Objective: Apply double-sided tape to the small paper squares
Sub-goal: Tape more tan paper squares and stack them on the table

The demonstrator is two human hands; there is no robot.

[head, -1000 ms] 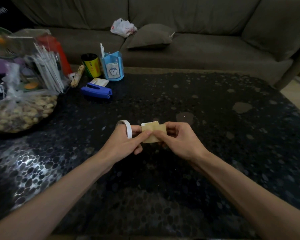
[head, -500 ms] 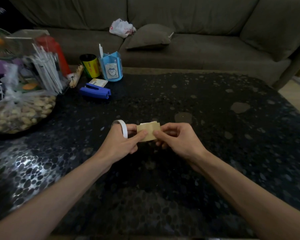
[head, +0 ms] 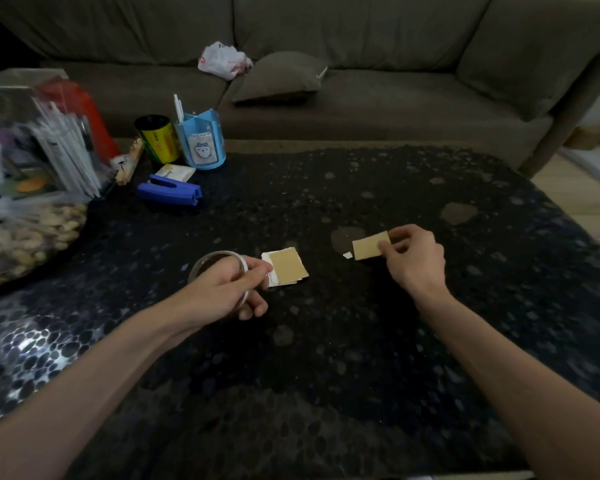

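Note:
A small stack of tan paper squares [head: 286, 267] with white edges lies on the dark pebble-patterned table [head: 326, 358], near the middle. My left hand [head: 227, 291] grips a thin white roll of double-sided tape [head: 207, 263] just left of that stack, thumb tip close to its edge. To the right, my right hand [head: 413, 259] pinches one tan paper square [head: 369, 249] by its right end, low over the table. A tiny white scrap [head: 347, 255] shows at that square's lower left corner.
At the table's far left stand a blue stapler [head: 168, 194], a blue pen holder [head: 201, 140], a yellow can [head: 158, 138], a bag of nuts [head: 25, 237] and a clear box of straws [head: 52, 143]. A grey sofa [head: 361, 64] runs behind the table.
My hands, held together on one square, have parted. The right hand carried a square off to the right. The left hand sank with the tape roll beside a stack now lying on the table.

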